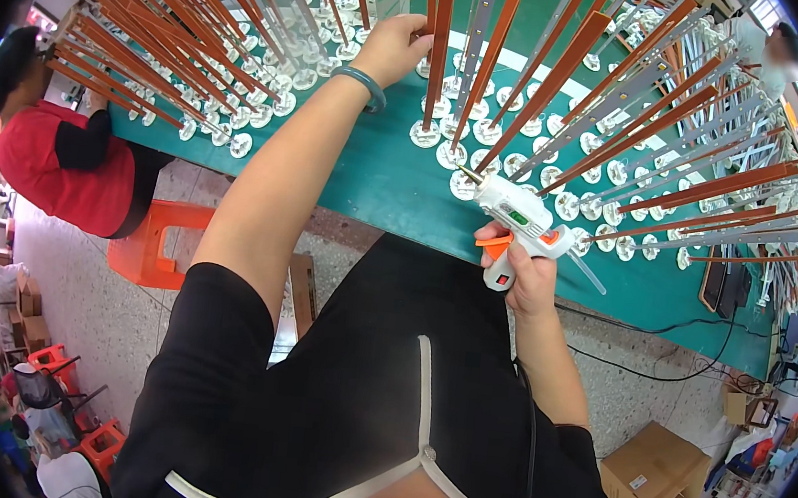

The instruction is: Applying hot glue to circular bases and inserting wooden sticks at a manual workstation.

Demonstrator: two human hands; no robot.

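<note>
My right hand (pixel 532 279) is wrapped round the handle of a white glue gun (pixel 513 207) with an orange trigger. A clear glue stick (pixel 591 272) sticks out of its back. The nozzle points up and left, just over the round white bases along the table's near edge. My left hand (pixel 397 49), with a bangle (pixel 365 87) at the wrist, reaches across the table. Its fingers close round a tall brown strip (pixel 430 7), though their tips are partly hidden. Beside it stands another brown strip (pixel 438 61), rising from a round white base (pixel 424 133).
Dense rows of brown and silver strips on white bases crowd the green table (pixel 357 183) left and right. A black cable (pixel 637 368) runs below its edge. A person in red (pixel 71 160) sits at the left by an orange stool (pixel 164 244). A cardboard box (pixel 655 480) stands lower right.
</note>
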